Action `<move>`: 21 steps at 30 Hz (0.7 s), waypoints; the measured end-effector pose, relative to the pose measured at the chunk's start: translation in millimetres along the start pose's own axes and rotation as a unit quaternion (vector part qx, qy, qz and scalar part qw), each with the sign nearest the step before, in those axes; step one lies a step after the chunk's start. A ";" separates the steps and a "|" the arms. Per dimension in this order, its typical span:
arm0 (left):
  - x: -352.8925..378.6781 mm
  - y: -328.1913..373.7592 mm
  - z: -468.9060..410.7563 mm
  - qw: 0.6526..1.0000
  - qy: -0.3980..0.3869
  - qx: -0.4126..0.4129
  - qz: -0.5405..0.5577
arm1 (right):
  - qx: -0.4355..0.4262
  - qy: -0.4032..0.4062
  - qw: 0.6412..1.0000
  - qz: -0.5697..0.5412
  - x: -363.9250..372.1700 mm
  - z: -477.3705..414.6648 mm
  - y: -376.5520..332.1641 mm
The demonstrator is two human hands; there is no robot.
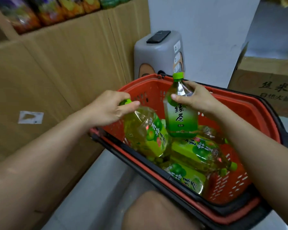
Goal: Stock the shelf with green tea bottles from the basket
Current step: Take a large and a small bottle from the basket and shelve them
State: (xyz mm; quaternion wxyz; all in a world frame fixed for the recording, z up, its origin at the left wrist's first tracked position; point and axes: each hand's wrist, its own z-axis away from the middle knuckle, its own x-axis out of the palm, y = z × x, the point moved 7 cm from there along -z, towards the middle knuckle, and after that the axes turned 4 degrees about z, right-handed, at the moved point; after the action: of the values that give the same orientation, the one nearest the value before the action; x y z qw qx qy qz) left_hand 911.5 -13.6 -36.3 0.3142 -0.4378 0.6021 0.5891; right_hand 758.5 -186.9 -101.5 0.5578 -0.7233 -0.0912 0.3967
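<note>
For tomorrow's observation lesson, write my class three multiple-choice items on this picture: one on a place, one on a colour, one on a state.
1. Where does the phone lie?
A. on the grey stool
B. in the basket
C. on the floor

2. What colour is the basket?
A. blue
B. red
C. yellow

3. How does the right hand hold the tea bottle?
A. upside down
B. lying flat
C. upright

Answers:
1 A, the phone rests on top of the stool behind the basket.
2 B, its rim and walls are red.
3 C, the cap points up above the hand's grip.
</note>
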 end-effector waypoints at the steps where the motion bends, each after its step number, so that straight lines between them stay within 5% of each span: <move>1: -19.8 -8.1 10.1 0.999 0.026 -0.021 0.035 | -0.005 0.007 1.000 -0.004 1.1 1.1 -6.5; 4: -72.0 -20.4 35.3 0.987 0.099 -0.044 0.115 | -0.037 0.021 0.999 -0.021 7.2 2.1 -38.4; 12: -201.5 -34.3 121.0 0.952 0.287 -0.059 0.086 | -0.163 0.023 0.983 -0.081 40.3 -6.2 -198.0; 21: -367.1 -49.4 257.4 0.884 0.444 -0.112 -0.093 | -0.294 -0.051 0.931 -0.210 152.7 8.5 -382.1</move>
State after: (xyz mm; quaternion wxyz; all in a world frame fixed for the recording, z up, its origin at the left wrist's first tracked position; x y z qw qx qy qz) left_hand 1074.3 301.2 242.6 0.0162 -0.7402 0.5652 0.3640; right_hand 973.5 45.0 161.8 0.3851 -0.7983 -0.3820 0.2618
